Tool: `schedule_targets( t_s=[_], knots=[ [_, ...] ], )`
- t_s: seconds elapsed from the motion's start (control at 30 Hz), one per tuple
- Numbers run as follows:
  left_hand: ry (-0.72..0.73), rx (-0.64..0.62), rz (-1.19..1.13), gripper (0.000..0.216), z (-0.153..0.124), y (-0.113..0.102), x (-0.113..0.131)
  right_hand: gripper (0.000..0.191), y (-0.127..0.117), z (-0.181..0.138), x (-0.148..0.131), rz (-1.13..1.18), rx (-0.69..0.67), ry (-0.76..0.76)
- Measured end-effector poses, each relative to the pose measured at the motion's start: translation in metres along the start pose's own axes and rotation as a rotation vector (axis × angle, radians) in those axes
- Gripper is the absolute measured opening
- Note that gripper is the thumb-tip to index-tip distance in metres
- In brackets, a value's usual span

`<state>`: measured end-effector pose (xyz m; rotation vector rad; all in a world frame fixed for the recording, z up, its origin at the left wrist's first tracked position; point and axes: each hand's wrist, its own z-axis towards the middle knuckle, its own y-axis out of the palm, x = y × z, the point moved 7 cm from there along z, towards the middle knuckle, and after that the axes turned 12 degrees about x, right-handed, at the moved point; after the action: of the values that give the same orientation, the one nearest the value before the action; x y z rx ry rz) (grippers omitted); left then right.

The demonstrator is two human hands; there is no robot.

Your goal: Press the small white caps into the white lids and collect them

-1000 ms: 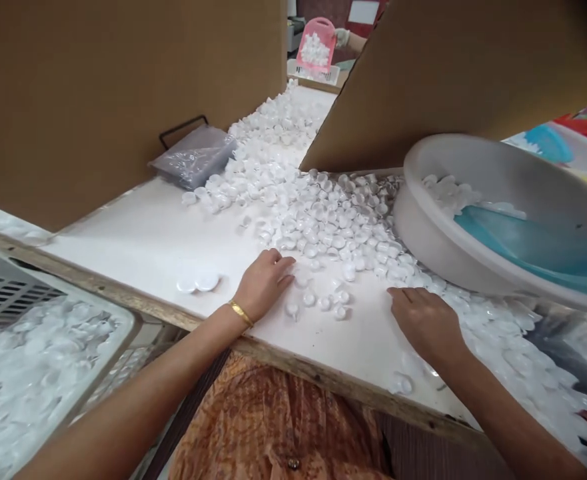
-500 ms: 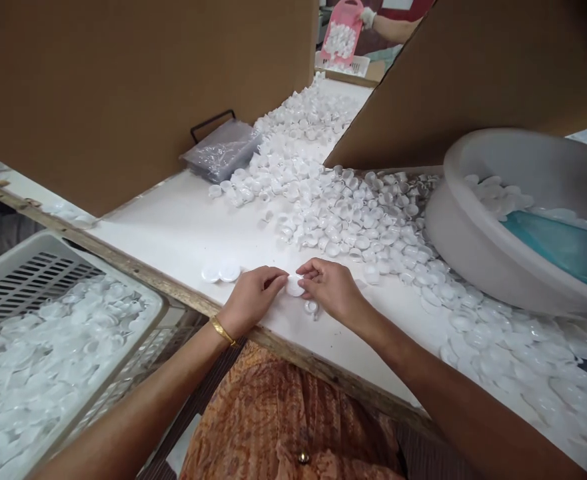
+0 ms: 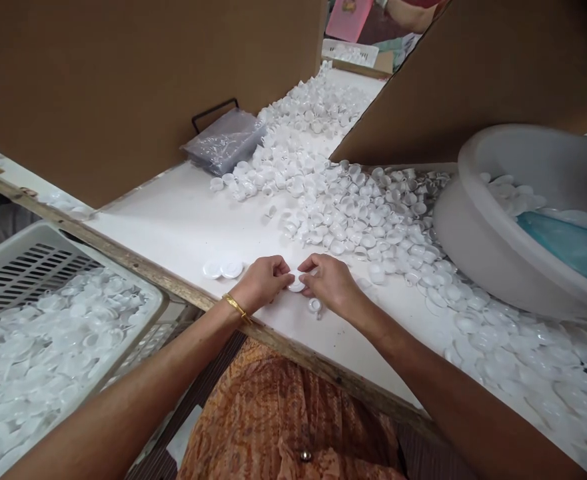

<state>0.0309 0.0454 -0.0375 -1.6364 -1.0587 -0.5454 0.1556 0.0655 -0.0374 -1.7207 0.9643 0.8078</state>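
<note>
Between my two hands is a small round white plastic cap (image 3: 296, 283), held just above or on the white tabletop (image 3: 163, 230); I cannot tell which. My left hand (image 3: 264, 283) pinches its left edge, and a gold bangle circles that wrist. Fingers of my right hand (image 3: 327, 283) grip the cap from the right. Close below the right fingers lies a small white ring-shaped piece with a tab (image 3: 314, 306). Two flat white discs (image 3: 222, 269) rest side by side to the left of my left hand.
A heap of white plastic pieces (image 3: 343, 200) spreads across the table. At right stands a large whitish tub (image 3: 466, 193) with a teal sheet inside. A filled plastic crate (image 3: 148, 293) is at lower left. Cardboard panels (image 3: 148, 80) flank the table; a clear plastic packet (image 3: 226, 140) lies behind.
My hands still hold the cap, with the left hand's fingers shifted slightly. In the background, a person's pink scoop board has tipped its white pieces out and moved up.
</note>
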Motion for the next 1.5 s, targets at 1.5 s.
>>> schedule_targets(
  t_s=[1.5],
  knots=[
    [0.462,0.475,0.794,0.022,0.027,0.009,0.036,0.03,-0.002,-0.026,-0.009,-0.325,0.066,-0.341]
  ],
)
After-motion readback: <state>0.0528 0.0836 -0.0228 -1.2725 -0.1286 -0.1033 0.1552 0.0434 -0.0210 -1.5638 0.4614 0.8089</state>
